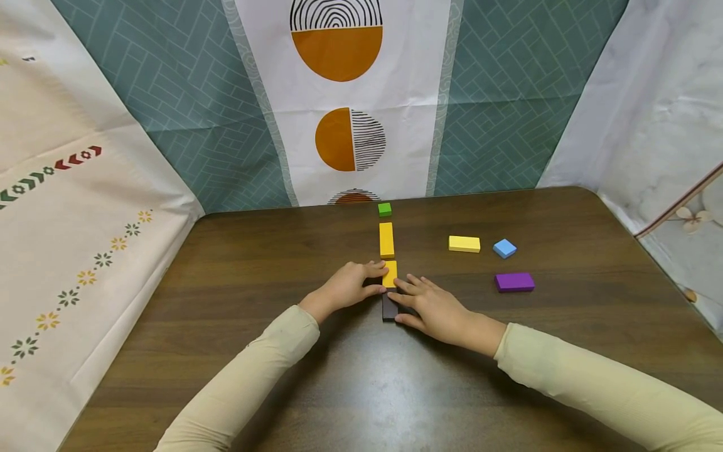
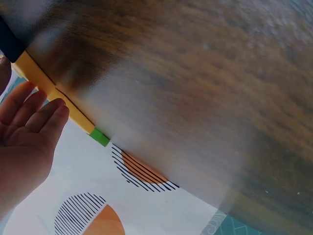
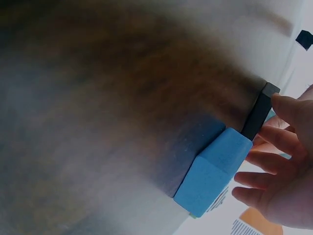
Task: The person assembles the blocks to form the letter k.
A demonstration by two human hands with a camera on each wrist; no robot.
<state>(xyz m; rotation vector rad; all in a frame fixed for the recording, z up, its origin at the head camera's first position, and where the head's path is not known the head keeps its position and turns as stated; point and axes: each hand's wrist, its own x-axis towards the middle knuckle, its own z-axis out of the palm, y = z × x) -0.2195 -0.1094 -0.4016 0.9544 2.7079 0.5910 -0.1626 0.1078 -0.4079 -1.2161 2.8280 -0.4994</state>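
A row of blocks runs away from me at the middle of the table: a black block (image 1: 390,309) nearest, then a yellow block (image 1: 390,274), an orange-yellow block (image 1: 386,240) and a small green block (image 1: 385,209). My left hand (image 1: 349,285) touches the left side of the nearer yellow block, its thumb by the joint with the black one. From the right, my right hand (image 1: 437,311) rests its extended fingers and thumb on the black block and that joint. In the right wrist view, the thumb touches the black block (image 3: 259,112); blocks beyond it look blue (image 3: 215,171).
To the right lie a pale yellow block (image 1: 464,244), a blue block (image 1: 504,248) and a purple block (image 1: 514,282). The brown wooden table (image 1: 237,301) ends at a patterned cloth (image 1: 203,119) at the back.
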